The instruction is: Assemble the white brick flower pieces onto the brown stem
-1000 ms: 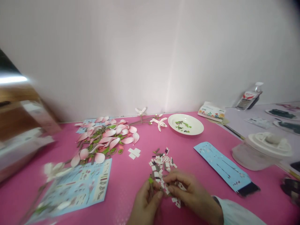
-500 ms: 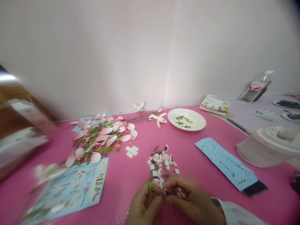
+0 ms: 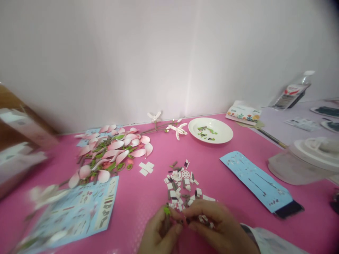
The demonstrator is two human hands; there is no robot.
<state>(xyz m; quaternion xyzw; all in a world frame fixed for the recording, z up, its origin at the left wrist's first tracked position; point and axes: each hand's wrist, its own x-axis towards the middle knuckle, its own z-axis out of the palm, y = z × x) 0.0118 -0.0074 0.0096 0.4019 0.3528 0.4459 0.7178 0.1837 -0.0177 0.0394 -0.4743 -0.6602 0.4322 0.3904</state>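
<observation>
Seen from the head camera, a person's left hand (image 3: 161, 234) grips a brown stem piece (image 3: 167, 224) topped with a bright green part (image 3: 166, 210), low over a pink tabletop (image 3: 135, 211). The right hand (image 3: 218, 225) meets it, thumb and fingers bent toward a small dark bit between the two hands; whether they clasp it cannot be told. Just beyond the fingers lies a heap of small white, brown and black bricks (image 3: 173, 194), a spoked white wheel (image 3: 185, 174) among them. Pink-tipped petals (image 3: 116, 145) pile up at left beside a blue printed parts sheet (image 3: 71, 208), its pictures of stems and flowers clear but any lettering too small to read. A second blue sheet (image 3: 254, 181) lies at right. Behind it, a flower-printed packet (image 3: 242, 113) carries green lettering, illegible here, and a clear bottle (image 3: 292, 91) bears a red-and-white label too blurred to read.
</observation>
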